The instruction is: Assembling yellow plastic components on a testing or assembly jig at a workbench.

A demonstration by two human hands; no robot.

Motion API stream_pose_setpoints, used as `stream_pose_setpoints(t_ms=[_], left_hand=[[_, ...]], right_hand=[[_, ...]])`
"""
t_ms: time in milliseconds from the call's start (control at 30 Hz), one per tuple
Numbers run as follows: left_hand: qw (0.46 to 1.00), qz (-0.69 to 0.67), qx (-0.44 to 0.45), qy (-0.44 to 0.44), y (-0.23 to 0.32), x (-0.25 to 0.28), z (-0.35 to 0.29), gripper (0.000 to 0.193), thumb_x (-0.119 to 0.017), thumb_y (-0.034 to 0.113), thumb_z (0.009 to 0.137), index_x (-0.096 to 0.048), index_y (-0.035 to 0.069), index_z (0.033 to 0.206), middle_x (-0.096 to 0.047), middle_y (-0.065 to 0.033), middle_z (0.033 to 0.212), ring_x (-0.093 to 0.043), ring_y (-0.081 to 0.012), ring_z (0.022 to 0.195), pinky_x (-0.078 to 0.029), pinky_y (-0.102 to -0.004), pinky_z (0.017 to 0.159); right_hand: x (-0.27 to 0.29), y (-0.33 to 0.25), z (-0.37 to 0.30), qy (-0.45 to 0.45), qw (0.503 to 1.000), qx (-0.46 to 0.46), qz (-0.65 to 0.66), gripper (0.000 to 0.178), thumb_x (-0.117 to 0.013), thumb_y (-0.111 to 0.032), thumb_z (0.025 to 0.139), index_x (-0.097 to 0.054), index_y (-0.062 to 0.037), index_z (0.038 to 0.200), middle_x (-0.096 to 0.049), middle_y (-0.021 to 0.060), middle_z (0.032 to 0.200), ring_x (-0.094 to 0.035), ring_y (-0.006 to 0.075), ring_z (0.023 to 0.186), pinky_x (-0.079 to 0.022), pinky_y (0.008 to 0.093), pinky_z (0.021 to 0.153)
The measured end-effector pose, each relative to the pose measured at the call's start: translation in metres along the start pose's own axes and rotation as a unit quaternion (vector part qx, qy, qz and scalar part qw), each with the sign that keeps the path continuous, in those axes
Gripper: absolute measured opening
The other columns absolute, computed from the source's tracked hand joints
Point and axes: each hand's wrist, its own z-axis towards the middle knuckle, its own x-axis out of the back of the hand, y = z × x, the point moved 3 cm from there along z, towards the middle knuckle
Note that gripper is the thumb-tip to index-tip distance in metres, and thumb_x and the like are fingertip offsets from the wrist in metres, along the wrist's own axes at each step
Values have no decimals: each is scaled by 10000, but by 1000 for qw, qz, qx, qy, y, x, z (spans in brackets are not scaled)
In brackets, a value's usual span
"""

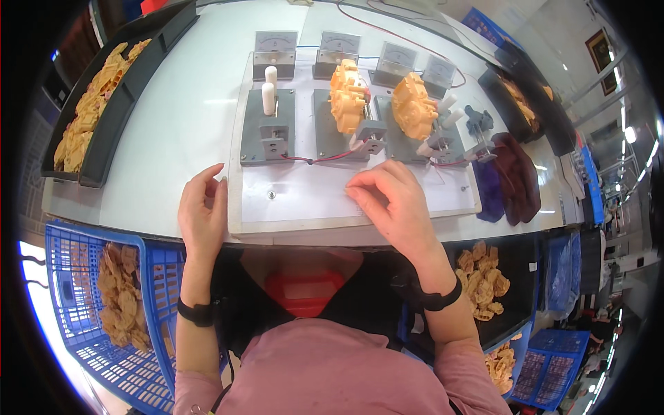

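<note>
My left hand [205, 207] hovers at the left edge of the white board [304, 190], thumb and index finger apart, nothing in it. Over the board's front part, my right hand [395, 204] has its fingers curled, thumb and fingertips close together; I see nothing between them. Ahead stand grey test fixtures with metal brackets. The left fixture [246, 131] carries two white posts [268, 98] and no yellow part. A yellow plastic gear housing [347, 97] sits on the middle fixture, and another yellow housing [413, 107] on the one to its right.
Behind the fixtures stand several analog meters [275, 52] with wires. A black tray [128, 97] of yellow parts lies at left, another black tray [515, 100] at right. Below are a blue crate [104, 353] and black bin [515, 283] with parts. Dark cloth [517, 180] lies at right.
</note>
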Motion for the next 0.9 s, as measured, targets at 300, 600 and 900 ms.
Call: stream_pose_setpoints(t_ms=[300,600,900], left_hand=[[1000,1,-15,9,0,0,0,244,-659,53,901,-687,70,1144,-610,-66,834,-584,-182,769,-487,-311,748],[999,20,-25,6,1,-1,-1,243,-660,47,900,-687,74,1140,-613,-69,841,-590,-186,766,-489,-311,738],[999,16,-42,8,3,-3,5,238,-634,31,906,-684,66,1136,-624,-72,892,-596,-177,778,-493,-302,738]], right_hand=[[-1,0,-1,1,1000,-2,-8,71,-749,-110,827,-692,-78,856,-612,33,792,-554,241,743,-439,368,688],[1,1,-3,-7,1000,-7,0,73,-751,-119,827,-694,-89,863,-613,24,797,-556,230,748,-438,365,698],[1,1,-2,2,1000,1,-11,83,-756,-121,821,-691,-98,869,-605,22,791,-556,227,744,-434,365,695]])
